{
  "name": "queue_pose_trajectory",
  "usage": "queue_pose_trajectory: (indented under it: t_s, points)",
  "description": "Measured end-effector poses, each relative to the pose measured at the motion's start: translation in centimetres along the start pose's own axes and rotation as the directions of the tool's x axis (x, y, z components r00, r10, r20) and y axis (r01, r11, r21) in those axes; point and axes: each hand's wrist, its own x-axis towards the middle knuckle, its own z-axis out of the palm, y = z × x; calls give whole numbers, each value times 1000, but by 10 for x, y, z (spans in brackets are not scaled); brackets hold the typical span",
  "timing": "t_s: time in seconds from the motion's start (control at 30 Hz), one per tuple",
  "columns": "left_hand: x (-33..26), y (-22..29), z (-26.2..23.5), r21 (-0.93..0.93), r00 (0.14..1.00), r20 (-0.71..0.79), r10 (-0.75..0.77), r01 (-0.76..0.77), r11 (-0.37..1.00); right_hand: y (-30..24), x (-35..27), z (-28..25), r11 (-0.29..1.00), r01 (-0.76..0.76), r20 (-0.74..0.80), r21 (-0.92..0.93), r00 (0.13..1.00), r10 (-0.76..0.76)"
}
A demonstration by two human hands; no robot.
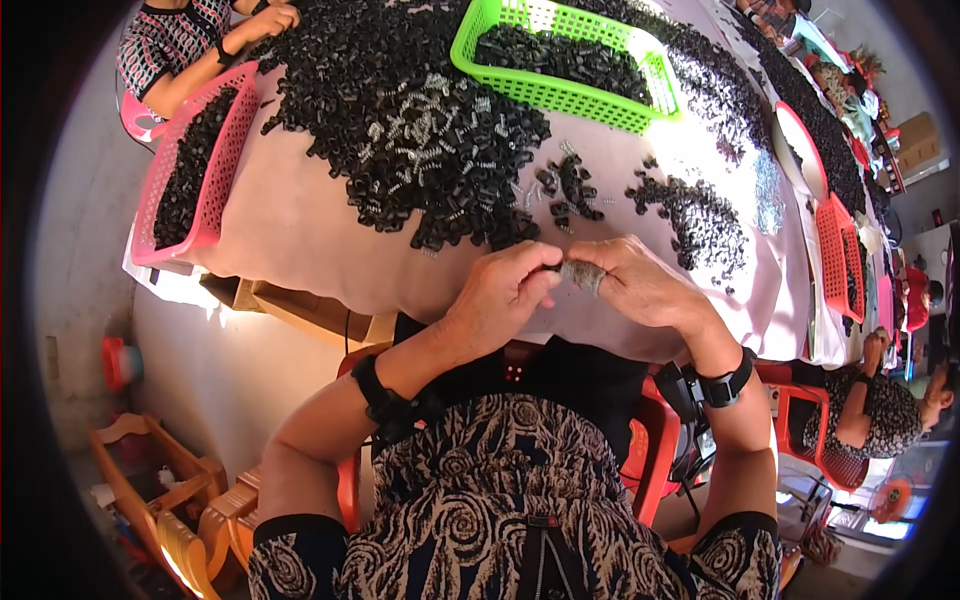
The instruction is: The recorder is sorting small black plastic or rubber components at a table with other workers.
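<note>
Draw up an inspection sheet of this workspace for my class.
Surface: pale pink cloth, creased, partly sunlit.
Job's things: black parts heaped, metal springs among them; green basket and pink basket hold black parts.
Clutter: loose dark cluster beyond the grips.
Grips: left grip and right grip close together; what they hold is unclear.
Cables: possible thin cord beside cardboard box.
Surroundings: red chair, wooden furniture, seated co-worker.

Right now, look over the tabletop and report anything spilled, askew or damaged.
Small black plastic parts lie heaped loose on the pale pink tablecloth, with silvery coil springs strewn among them; it looks messy, though possibly deliberate. The bright-green perforated plastic basket sits upright; I see no damage.
</note>
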Motion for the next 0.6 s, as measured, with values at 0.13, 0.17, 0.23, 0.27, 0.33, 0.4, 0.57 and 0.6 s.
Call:
queue_pose_trajectory:
  t_s: [0.13,0.17,0.23,0.27,0.33,0.4,0.57,0.6]
  points:
    - [-1,1,-2,-76,998,67,-7,12,997,4,-1,-15,956,-197,250,218,958,141]
    - [-1,2,-5,-104,993,108,-40,51,993,5,-3,-17,897,-263,306,354,939,154]
    - [2,5,-8,-78,990,139,38,-27,997,6,-4,-17,886,-288,323,364,931,170]
    - [3,6,-9,-54,980,167,104,-96,994,7,-5,-16,870,-315,349,378,919,181]
    - [1,7,-9,-114,982,166,93,-75,991,13,-4,-10,830,-299,320,471,935,155]
    - [2,5,-11,-34,978,177,113,-109,993,15,-2,-8,845,-300,332,443,930,157]
    - [1,9,-8,-119,985,158,63,-44,992,15,-1,-6,797,-353,349,490,917,192]
    - [1,6,-8,-126,985,158,72,-52,991,20,0,-4,816,-326,352,477,922,163]
